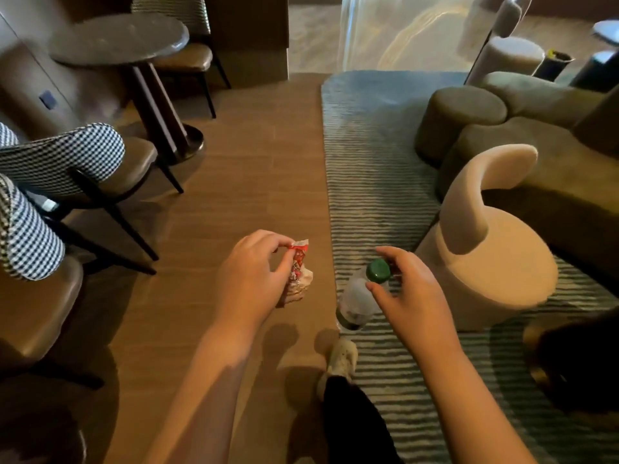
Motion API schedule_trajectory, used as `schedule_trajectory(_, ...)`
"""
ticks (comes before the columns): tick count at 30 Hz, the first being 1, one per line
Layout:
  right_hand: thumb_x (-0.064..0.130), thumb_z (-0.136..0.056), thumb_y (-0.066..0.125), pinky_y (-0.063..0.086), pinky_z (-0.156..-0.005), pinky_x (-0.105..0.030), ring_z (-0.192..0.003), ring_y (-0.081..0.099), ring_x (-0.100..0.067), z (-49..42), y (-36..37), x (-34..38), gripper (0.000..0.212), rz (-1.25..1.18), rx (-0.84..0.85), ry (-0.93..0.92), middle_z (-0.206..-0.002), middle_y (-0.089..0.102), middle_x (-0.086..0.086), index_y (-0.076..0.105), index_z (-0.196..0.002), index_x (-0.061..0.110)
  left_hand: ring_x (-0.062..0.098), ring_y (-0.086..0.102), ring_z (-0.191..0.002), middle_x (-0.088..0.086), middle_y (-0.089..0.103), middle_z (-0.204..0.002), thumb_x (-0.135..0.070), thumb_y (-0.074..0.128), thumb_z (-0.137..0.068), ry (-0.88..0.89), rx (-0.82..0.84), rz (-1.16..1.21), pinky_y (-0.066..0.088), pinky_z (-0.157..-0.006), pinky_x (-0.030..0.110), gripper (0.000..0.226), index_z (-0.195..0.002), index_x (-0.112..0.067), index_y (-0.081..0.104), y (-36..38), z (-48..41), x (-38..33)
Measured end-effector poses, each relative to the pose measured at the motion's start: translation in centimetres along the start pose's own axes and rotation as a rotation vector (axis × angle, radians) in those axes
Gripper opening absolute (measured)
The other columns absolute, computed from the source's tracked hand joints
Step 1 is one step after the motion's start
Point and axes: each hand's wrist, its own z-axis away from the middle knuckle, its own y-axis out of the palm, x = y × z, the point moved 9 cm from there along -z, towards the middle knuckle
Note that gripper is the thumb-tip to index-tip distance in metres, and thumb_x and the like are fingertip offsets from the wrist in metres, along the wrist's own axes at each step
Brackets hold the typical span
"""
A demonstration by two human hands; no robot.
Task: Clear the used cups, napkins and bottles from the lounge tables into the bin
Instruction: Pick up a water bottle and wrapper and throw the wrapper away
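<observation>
My left hand (253, 279) pinches a crumpled red-and-white wrapper (298, 274) between thumb and fingers, held over the wooden floor. My right hand (407, 296) grips a clear plastic bottle (356, 301) just under its green cap (378, 270); the bottle hangs down with a little dark liquid at its bottom. Both hands are held out in front of me at about the same height, the wrapper and the bottle a short gap apart. No bin can be identified for certain.
A round dark table (120, 38) stands at the back left among checked chairs (67, 162). A striped rug (375, 169) lies to the right with a beige curved stool (485, 256) and olive sofas (536, 145). My shoe (341, 358) is below the bottle.
</observation>
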Motion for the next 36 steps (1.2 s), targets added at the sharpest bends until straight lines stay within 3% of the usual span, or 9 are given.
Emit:
schedule_trajectory(6,0.024,-0.083,0.069,0.049,-0.093,-0.029,-0.106,0.051,-0.001,-14.9,1.7,-2.2,0.046,-0.034,-0.018,-0.02,-0.111,0.05,0.02,0.051,-0.125,0.027,0.006,0.054,-0.091,-0.017,0.057,-0.093,-0.022,0.061,-0.088,0.008,0.048,-0.01,0.043,-0.072,0.023,0.008,-0.094,-0.024,0.066,5.4,-13.4,1.6)
schedule_trajectory(12,0.024,-0.082,0.069,0.047,-0.095,-0.033,-0.11,0.049,-0.005,-32.2,-0.2,-4.2,0.047,-0.081,-0.101,0.028,-0.115,0.052,0.016,0.05,-0.125,0.029,0.005,0.051,-0.09,-0.016,0.055,-0.091,-0.016,0.064,-0.086,0.04,0.022,-0.019,0.032,-0.074,0.002,0.009,-0.093,-0.022,0.067,8.4,-30.1,0.5)
schedule_trajectory(19,0.017,-0.079,0.073,0.049,-0.094,-0.034,-0.111,0.053,-0.01,-46.4,1.9,-3.6,0.051,-0.016,-0.058,-0.062,-0.118,0.056,0.008,0.053,-0.126,0.021,0.004,0.053,-0.088,-0.015,0.06,-0.093,-0.018,0.064,-0.086,-0.022,-0.005,-0.015,0.036,-0.067,0.007,0.008,-0.092,-0.023,0.068,11.7,-43.5,3.6)
schedule_trajectory(23,0.022,-0.081,0.072,0.048,-0.092,-0.028,-0.107,0.053,-0.007,-54.7,4.3,-5.5,0.049,-0.032,-0.037,-0.005,-0.117,0.055,0.011,0.052,-0.126,0.026,0.006,0.057,-0.086,-0.017,0.06,-0.091,-0.018,0.065,-0.085,-0.008,-0.02,0.029,0.047,-0.07,0.026,0.009,-0.09,-0.025,0.067,15.4,-51.6,7.1)
schedule_trajectory(26,0.021,-0.082,0.071,0.048,-0.093,-0.03,-0.108,0.054,-0.009,-61.7,5.4,-6.9,0.047,-0.013,-0.063,0.026,-0.117,0.056,0.009,0.053,-0.124,0.024,0.006,0.058,-0.081,-0.016,0.06,-0.09,-0.017,0.065,-0.085,0.042,-0.055,0.018,0.048,-0.064,0.025,0.008,-0.092,-0.021,0.068,17.6,-58.8,9.1)
schedule_trajectory(30,0.021,-0.082,0.071,0.048,-0.095,-0.038,-0.11,0.054,-0.013,-72.2,4.7,-7.3,0.046,0.036,-0.119,0.07,-0.12,0.057,0.005,0.055,-0.125,0.021,0.008,0.059,-0.084,-0.009,0.064,-0.094,-0.017,0.063,-0.087,0.078,-0.055,0.053,0.049,-0.067,0.025,0.011,-0.096,-0.018,0.068,19.6,-70.2,11.0)
schedule_trajectory(34,0.02,-0.08,0.073,0.05,-0.093,-0.041,-0.11,0.054,-0.015,-82.3,3.4,-6.5,0.048,0.004,-0.195,0.065,-0.119,0.056,0.003,0.055,-0.125,0.019,0.001,0.055,-0.085,-0.012,0.063,-0.096,-0.018,0.062,-0.087,0.101,-0.044,0.146,0.043,-0.069,0.009,0.011,-0.097,-0.02,0.068,21.3,-80.4,11.3)
schedule_trajectory(36,0.019,-0.08,0.074,0.05,-0.093,-0.04,-0.11,0.054,-0.015,-85.7,4.1,-7.0,0.049,0.009,-0.2,0.077,-0.118,0.056,0.003,0.054,-0.125,0.019,-0.002,0.054,-0.084,-0.013,0.062,-0.097,-0.018,0.063,-0.087,0.094,-0.001,0.179,0.042,-0.069,0.008,0.011,-0.096,-0.021,0.068,23.2,-83.8,11.6)
